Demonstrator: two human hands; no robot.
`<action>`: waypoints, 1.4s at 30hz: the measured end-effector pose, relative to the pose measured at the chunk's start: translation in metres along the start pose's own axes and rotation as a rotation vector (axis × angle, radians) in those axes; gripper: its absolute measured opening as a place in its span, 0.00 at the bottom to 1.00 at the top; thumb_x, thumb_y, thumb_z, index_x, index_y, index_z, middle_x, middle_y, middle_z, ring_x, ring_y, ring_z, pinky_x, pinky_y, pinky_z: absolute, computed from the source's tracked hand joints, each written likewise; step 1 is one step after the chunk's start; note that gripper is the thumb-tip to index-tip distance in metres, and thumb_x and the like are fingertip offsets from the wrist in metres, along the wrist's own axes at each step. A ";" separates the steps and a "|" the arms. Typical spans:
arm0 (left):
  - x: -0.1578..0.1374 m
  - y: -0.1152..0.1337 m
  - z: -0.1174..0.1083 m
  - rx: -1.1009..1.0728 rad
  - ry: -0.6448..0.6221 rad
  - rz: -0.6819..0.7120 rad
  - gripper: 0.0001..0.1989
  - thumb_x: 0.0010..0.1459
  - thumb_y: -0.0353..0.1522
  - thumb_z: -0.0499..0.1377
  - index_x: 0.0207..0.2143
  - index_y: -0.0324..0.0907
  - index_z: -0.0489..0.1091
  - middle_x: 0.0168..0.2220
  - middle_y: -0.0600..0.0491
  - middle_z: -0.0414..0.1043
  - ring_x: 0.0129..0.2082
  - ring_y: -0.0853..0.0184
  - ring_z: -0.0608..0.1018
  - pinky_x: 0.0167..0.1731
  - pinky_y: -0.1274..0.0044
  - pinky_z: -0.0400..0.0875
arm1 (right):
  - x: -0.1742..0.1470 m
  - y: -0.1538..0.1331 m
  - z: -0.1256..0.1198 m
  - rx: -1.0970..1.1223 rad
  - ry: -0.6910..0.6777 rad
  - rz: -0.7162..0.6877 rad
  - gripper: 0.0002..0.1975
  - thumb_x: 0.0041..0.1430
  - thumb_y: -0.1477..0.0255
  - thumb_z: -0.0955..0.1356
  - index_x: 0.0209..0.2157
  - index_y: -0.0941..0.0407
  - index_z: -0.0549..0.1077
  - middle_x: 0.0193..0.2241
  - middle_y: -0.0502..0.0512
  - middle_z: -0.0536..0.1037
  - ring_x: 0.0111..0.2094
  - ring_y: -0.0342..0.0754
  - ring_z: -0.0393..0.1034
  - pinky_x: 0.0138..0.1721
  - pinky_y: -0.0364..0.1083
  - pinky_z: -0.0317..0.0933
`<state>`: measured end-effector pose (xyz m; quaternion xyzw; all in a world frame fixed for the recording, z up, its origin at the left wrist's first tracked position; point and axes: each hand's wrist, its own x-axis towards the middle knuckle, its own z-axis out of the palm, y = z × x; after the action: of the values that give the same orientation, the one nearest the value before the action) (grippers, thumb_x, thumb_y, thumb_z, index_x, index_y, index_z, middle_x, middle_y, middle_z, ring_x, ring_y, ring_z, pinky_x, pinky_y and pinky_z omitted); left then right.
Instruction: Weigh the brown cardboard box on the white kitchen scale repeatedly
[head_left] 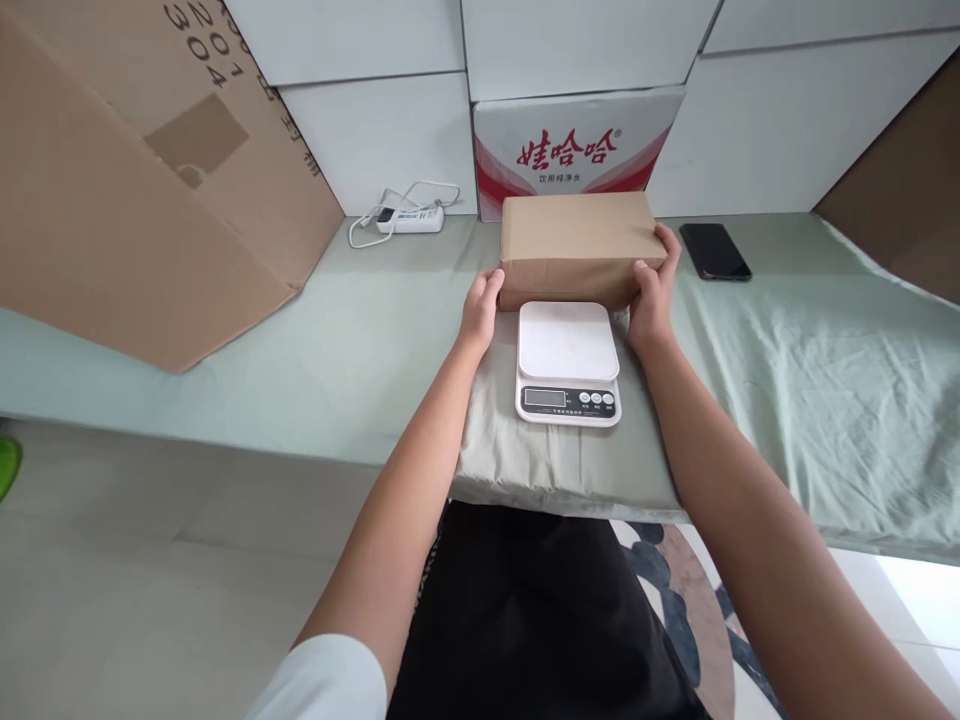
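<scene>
In the centre of the frame, slightly above the middle, a small brown carton (577,228) sits between two bare hands. The left hand (480,308) has its fingers pressed to the carton's left end, near the lower front corner. The right hand (654,295) grips the opposite end, its thumb on the front face and other fingers curled around the side. Whether the carton rests on the desk (360,350) or is held just above it, I cannot tell

Directly below the carton in the frame lies a white kitchen scale (568,345), its plate bare, with a small display and three round buttons along its lower part. Behind the carton stands a white box with red lettering (570,150). To the right of the right hand, a black phone (715,250) lies flat on the pale green cloth covering the desk. Left of the carton, toward the upper middle, there is a white power strip (410,219) with a looped white cable (433,184). A large cardboard box (187,180) fills the upper left, leaning at an angle
</scene>
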<state>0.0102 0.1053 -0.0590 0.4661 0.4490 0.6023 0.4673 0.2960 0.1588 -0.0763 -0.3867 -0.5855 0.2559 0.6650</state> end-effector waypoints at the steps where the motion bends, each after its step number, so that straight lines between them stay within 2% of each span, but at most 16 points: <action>1: -0.001 0.001 0.001 0.014 0.014 -0.007 0.25 0.71 0.57 0.62 0.51 0.46 0.76 0.60 0.46 0.82 0.69 0.52 0.81 0.72 0.61 0.72 | 0.000 0.000 0.001 0.006 0.001 0.005 0.42 0.60 0.46 0.69 0.72 0.44 0.62 0.73 0.55 0.69 0.77 0.64 0.64 0.81 0.69 0.55; 5: -0.001 0.002 0.003 0.032 0.057 -0.020 0.23 0.69 0.54 0.65 0.51 0.47 0.76 0.60 0.47 0.82 0.69 0.54 0.80 0.72 0.63 0.71 | 0.002 0.004 0.003 -0.006 -0.007 0.023 0.43 0.61 0.40 0.68 0.74 0.41 0.62 0.75 0.54 0.68 0.79 0.63 0.61 0.83 0.69 0.53; 11: -0.001 0.003 0.005 -0.039 0.044 -0.048 0.17 0.73 0.48 0.61 0.49 0.45 0.77 0.58 0.46 0.84 0.67 0.53 0.82 0.73 0.60 0.71 | 0.006 0.007 0.003 -0.031 0.006 0.052 0.44 0.57 0.38 0.68 0.71 0.43 0.67 0.72 0.56 0.72 0.79 0.63 0.61 0.84 0.69 0.50; 15: -0.001 0.005 0.003 -0.071 0.062 -0.063 0.17 0.73 0.48 0.61 0.52 0.46 0.77 0.64 0.45 0.82 0.71 0.53 0.79 0.76 0.60 0.68 | 0.007 0.006 0.003 0.009 0.044 0.093 0.44 0.55 0.39 0.69 0.69 0.42 0.67 0.73 0.53 0.71 0.78 0.59 0.63 0.84 0.66 0.49; 17: 0.000 0.008 0.000 -0.076 0.114 -0.066 0.19 0.73 0.49 0.62 0.56 0.47 0.76 0.70 0.46 0.77 0.76 0.55 0.74 0.78 0.63 0.65 | 0.006 0.004 0.002 0.021 0.063 0.119 0.42 0.58 0.41 0.69 0.71 0.39 0.64 0.73 0.51 0.71 0.77 0.57 0.65 0.83 0.67 0.53; 19: 0.000 0.011 -0.005 -0.083 0.163 -0.073 0.23 0.73 0.51 0.61 0.60 0.48 0.75 0.75 0.46 0.72 0.80 0.58 0.69 0.79 0.66 0.63 | 0.003 0.002 0.000 0.041 0.070 0.161 0.45 0.60 0.45 0.68 0.76 0.38 0.56 0.72 0.53 0.73 0.75 0.58 0.68 0.79 0.69 0.59; 22: -0.001 0.016 -0.011 -0.086 0.177 -0.083 0.26 0.74 0.53 0.59 0.62 0.48 0.74 0.78 0.45 0.69 0.82 0.59 0.66 0.79 0.69 0.62 | -0.002 0.002 -0.003 0.048 0.070 0.197 0.48 0.63 0.47 0.67 0.80 0.38 0.48 0.72 0.56 0.74 0.71 0.60 0.72 0.70 0.69 0.69; 26: -0.006 0.017 -0.010 -0.047 0.130 -0.073 0.27 0.73 0.53 0.58 0.63 0.47 0.74 0.77 0.44 0.70 0.82 0.57 0.67 0.79 0.67 0.62 | -0.002 0.012 -0.006 -0.010 0.030 0.135 0.45 0.66 0.40 0.63 0.78 0.39 0.55 0.69 0.58 0.75 0.69 0.64 0.74 0.64 0.70 0.74; 29: -0.009 0.015 -0.004 0.001 0.059 -0.059 0.29 0.71 0.56 0.58 0.61 0.47 0.76 0.74 0.43 0.74 0.79 0.52 0.71 0.78 0.62 0.64 | 0.001 0.021 -0.007 -0.046 -0.004 0.051 0.46 0.65 0.35 0.61 0.78 0.40 0.58 0.68 0.59 0.76 0.73 0.66 0.71 0.69 0.74 0.70; 34: -0.010 0.011 0.000 0.074 0.014 -0.004 0.29 0.71 0.55 0.59 0.62 0.46 0.76 0.71 0.44 0.78 0.76 0.52 0.75 0.77 0.61 0.66 | 0.004 0.024 -0.009 -0.064 -0.035 0.022 0.48 0.61 0.33 0.65 0.76 0.39 0.61 0.77 0.54 0.67 0.81 0.67 0.58 0.80 0.75 0.55; 39: -0.008 0.009 -0.002 0.099 0.014 -0.006 0.29 0.72 0.54 0.57 0.64 0.46 0.74 0.73 0.44 0.76 0.78 0.53 0.73 0.78 0.63 0.65 | 0.003 0.018 -0.010 -0.061 -0.059 0.067 0.50 0.60 0.33 0.65 0.78 0.38 0.58 0.81 0.51 0.61 0.83 0.65 0.52 0.83 0.72 0.51; 42: -0.007 0.008 -0.003 0.092 0.023 -0.004 0.31 0.71 0.55 0.57 0.65 0.46 0.74 0.75 0.43 0.73 0.79 0.53 0.70 0.78 0.63 0.65 | 0.002 0.016 -0.009 -0.040 -0.046 0.093 0.50 0.61 0.34 0.64 0.79 0.38 0.57 0.78 0.54 0.65 0.81 0.66 0.57 0.81 0.73 0.54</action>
<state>0.0066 0.0967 -0.0528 0.4791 0.4826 0.5855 0.4413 0.3066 0.1671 -0.0882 -0.4206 -0.5870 0.2837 0.6309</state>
